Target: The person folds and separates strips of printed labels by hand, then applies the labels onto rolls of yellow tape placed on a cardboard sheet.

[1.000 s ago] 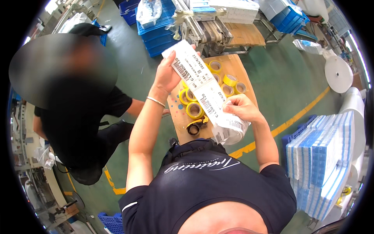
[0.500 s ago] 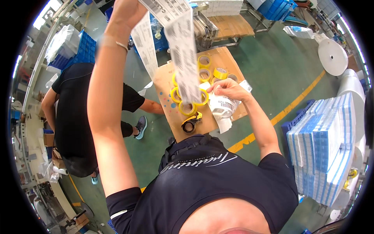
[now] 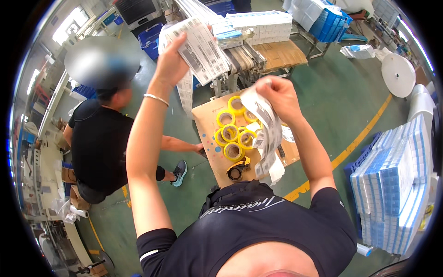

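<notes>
My left hand (image 3: 171, 63) is raised at the upper middle, closed round a flat folded stack of printed white labels (image 3: 203, 51). A further length of label strip (image 3: 185, 92) hangs below that hand. On the right, my right hand (image 3: 284, 98) is pinched on the top of a curling label strip (image 3: 264, 115), which dangles over the cardboard-covered table (image 3: 210, 113). Several yellow tape rolls (image 3: 234, 151) lie on the table, some partly hidden by the strip. A yellow and black tape dispenser (image 3: 236, 171) rests at the near edge, close to my body.
A co-worker in black (image 3: 99, 143) bends at the left, one arm reaching to the table. Beyond the table stands a conveyor (image 3: 242, 59) with white packs (image 3: 260, 27). Blue-and-white packs (image 3: 385, 180) are stacked at the right, near a large white roll (image 3: 397, 74).
My left hand has come down into fuller view, with the labels now a flat stack. My right hand has risen off the table, lifting a label strip. The co-worker has straightened somewhat.
</notes>
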`<control>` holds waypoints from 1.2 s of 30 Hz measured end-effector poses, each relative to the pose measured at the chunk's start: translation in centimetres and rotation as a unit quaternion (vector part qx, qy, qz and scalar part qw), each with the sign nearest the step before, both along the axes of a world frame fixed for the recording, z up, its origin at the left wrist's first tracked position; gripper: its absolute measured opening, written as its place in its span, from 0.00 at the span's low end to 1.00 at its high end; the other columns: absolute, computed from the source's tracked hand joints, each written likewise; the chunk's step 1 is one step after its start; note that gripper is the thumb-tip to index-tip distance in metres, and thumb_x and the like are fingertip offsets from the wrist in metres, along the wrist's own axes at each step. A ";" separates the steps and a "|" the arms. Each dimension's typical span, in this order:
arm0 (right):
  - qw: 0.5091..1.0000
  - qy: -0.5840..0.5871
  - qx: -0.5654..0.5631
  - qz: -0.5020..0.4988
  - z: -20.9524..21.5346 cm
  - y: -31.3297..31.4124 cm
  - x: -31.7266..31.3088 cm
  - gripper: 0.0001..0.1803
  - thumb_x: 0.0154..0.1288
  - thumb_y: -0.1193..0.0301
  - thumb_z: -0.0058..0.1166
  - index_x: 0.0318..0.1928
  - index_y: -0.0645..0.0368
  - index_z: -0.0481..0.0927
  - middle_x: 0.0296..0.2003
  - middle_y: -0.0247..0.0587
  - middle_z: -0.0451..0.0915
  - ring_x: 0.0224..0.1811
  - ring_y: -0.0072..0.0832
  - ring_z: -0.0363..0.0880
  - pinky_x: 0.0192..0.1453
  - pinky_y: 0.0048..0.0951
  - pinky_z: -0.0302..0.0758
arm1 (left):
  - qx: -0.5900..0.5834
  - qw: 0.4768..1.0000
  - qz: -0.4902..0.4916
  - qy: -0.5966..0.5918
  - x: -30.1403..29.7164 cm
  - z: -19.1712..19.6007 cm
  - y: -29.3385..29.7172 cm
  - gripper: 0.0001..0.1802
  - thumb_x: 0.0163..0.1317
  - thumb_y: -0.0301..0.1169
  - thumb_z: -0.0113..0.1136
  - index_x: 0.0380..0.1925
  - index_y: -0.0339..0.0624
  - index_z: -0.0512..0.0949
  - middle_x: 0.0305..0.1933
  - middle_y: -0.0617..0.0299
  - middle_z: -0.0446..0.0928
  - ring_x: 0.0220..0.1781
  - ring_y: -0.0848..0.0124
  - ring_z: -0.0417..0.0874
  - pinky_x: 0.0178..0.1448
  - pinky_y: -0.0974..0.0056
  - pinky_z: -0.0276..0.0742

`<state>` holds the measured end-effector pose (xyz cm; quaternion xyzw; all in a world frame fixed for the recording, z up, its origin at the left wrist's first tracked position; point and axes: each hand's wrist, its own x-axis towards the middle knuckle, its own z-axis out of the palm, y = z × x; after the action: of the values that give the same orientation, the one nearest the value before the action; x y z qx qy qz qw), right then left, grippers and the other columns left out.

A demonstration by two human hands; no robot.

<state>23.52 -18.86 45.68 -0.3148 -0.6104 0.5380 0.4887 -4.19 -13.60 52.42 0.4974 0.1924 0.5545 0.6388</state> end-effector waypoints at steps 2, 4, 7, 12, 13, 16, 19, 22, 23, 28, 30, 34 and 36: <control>0.998 0.030 0.037 -0.041 2.5 0.6 -2.5 0.10 0.64 0.69 0.60 0.37 0.65 0.83 0.27 0.29 0.81 0.28 0.11 0.73 0.31 0.17 0.69 | 0.010 1.000 -0.014 -0.003 1.1 -1.8 -0.8 0.31 0.69 0.40 0.44 0.65 0.30 0.60 0.68 0.48 0.65 0.66 0.53 0.70 0.70 0.49 0.66; 0.994 0.086 0.066 -0.031 2.7 2.1 -4.7 0.11 0.64 0.68 0.60 0.40 0.64 0.82 0.27 0.31 0.82 0.29 0.12 0.74 0.32 0.17 0.70 | 0.000 1.000 -0.003 -0.024 2.9 -2.9 -2.3 0.30 0.70 0.38 0.43 0.64 0.26 0.59 0.66 0.45 0.66 0.65 0.53 0.71 0.69 0.51 0.67; 0.990 0.074 0.099 -0.069 1.6 3.0 -8.3 0.14 0.63 0.66 0.61 0.44 0.64 0.80 0.29 0.34 0.82 0.30 0.15 0.76 0.34 0.19 0.72 | -0.057 0.994 0.041 -0.078 3.5 -5.4 -4.6 0.24 0.71 0.34 0.45 0.61 0.28 0.64 0.61 0.48 0.72 0.60 0.59 0.75 0.66 0.57 0.70; 0.974 -0.006 0.170 -0.149 -1.1 3.0 -9.7 0.19 0.62 0.62 0.64 0.47 0.62 0.79 0.33 0.38 0.83 0.34 0.18 0.77 0.39 0.23 0.74 | -0.035 0.988 0.054 -0.143 4.3 -8.3 -6.1 0.31 0.74 0.49 0.37 0.64 0.34 0.62 0.64 0.48 0.69 0.64 0.60 0.72 0.69 0.55 0.64; 0.973 -0.019 0.169 -0.154 -1.5 2.6 -9.9 0.19 0.62 0.63 0.63 0.48 0.62 0.79 0.33 0.37 0.82 0.34 0.19 0.77 0.39 0.22 0.74 | -0.041 0.991 0.081 -0.095 4.2 -9.4 -6.2 0.29 0.73 0.47 0.42 0.61 0.34 0.67 0.60 0.54 0.73 0.58 0.66 0.77 0.64 0.60 0.71; 0.980 0.012 0.139 -0.140 -1.9 1.5 -11.2 0.17 0.63 0.65 0.62 0.48 0.63 0.79 0.33 0.35 0.81 0.36 0.19 0.77 0.40 0.21 0.74 | -0.018 0.983 0.180 -0.006 4.5 -9.5 -7.8 0.18 0.69 0.37 0.55 0.53 0.38 0.77 0.50 0.65 0.79 0.49 0.80 0.77 0.54 0.71 0.73; 0.984 -0.003 0.129 -0.127 -2.6 1.2 -12.0 0.16 0.64 0.68 0.61 0.47 0.64 0.78 0.33 0.33 0.80 0.35 0.18 0.75 0.41 0.20 0.73 | 0.029 0.973 0.227 -0.004 4.1 -10.0 -8.1 0.15 0.70 0.32 0.53 0.53 0.36 0.77 0.49 0.66 0.80 0.49 0.80 0.77 0.53 0.71 0.73; 0.987 0.003 0.121 -0.109 -2.5 1.0 -12.3 0.16 0.64 0.69 0.60 0.49 0.65 0.77 0.35 0.33 0.79 0.36 0.17 0.74 0.42 0.20 0.72 | 0.001 0.960 0.258 0.106 3.3 -8.8 -9.2 0.16 0.70 0.30 0.52 0.54 0.36 0.76 0.51 0.65 0.79 0.52 0.78 0.77 0.57 0.70 0.72; 0.987 0.012 0.119 -0.110 -2.5 1.1 -12.3 0.18 0.65 0.68 0.60 0.50 0.65 0.76 0.37 0.34 0.79 0.37 0.17 0.74 0.42 0.20 0.72 | 0.008 0.968 0.242 0.061 3.5 -9.1 -9.0 0.16 0.70 0.32 0.53 0.54 0.36 0.76 0.51 0.65 0.80 0.52 0.79 0.76 0.56 0.71 0.72; 0.993 0.007 0.092 -0.070 -2.3 -0.2 -11.4 0.23 0.66 0.64 0.60 0.54 0.68 0.74 0.43 0.39 0.79 0.42 0.19 0.75 0.46 0.21 0.73 | -0.058 0.981 0.185 0.003 4.0 -10.4 -9.8 0.21 0.71 0.39 0.52 0.57 0.37 0.74 0.55 0.64 0.77 0.54 0.78 0.75 0.58 0.69 0.71; 0.992 0.020 0.098 -0.081 -1.9 -0.6 -11.5 0.24 0.66 0.63 0.60 0.54 0.68 0.74 0.42 0.39 0.79 0.43 0.21 0.76 0.48 0.22 0.73 | -0.025 0.976 0.213 0.030 4.4 -10.1 -9.9 0.21 0.70 0.38 0.54 0.57 0.38 0.74 0.55 0.65 0.77 0.56 0.78 0.74 0.59 0.69 0.71; 0.976 -0.043 0.172 -0.125 -2.1 0.1 -11.3 0.19 0.67 0.62 0.58 0.48 0.67 0.77 0.37 0.40 0.79 0.40 0.25 0.76 0.45 0.26 0.73 | -0.004 0.956 0.282 0.079 4.9 -9.4 -9.9 0.17 0.66 0.31 0.60 0.54 0.38 0.76 0.53 0.67 0.78 0.55 0.76 0.74 0.60 0.68 0.70; 0.952 -0.074 0.256 -0.147 -0.8 -0.4 -12.0 0.18 0.65 0.60 0.58 0.41 0.64 0.79 0.30 0.42 0.72 0.34 0.33 0.73 0.39 0.31 0.69 | 0.004 0.945 0.306 0.115 3.6 -10.1 -9.7 0.12 0.64 0.26 0.61 0.47 0.37 0.80 0.48 0.66 0.80 0.51 0.76 0.77 0.57 0.68 0.73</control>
<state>11.56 -19.24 44.86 -0.3042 -0.7093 0.2608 0.5799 -0.63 -23.29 42.31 0.4780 0.4050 0.6629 0.4100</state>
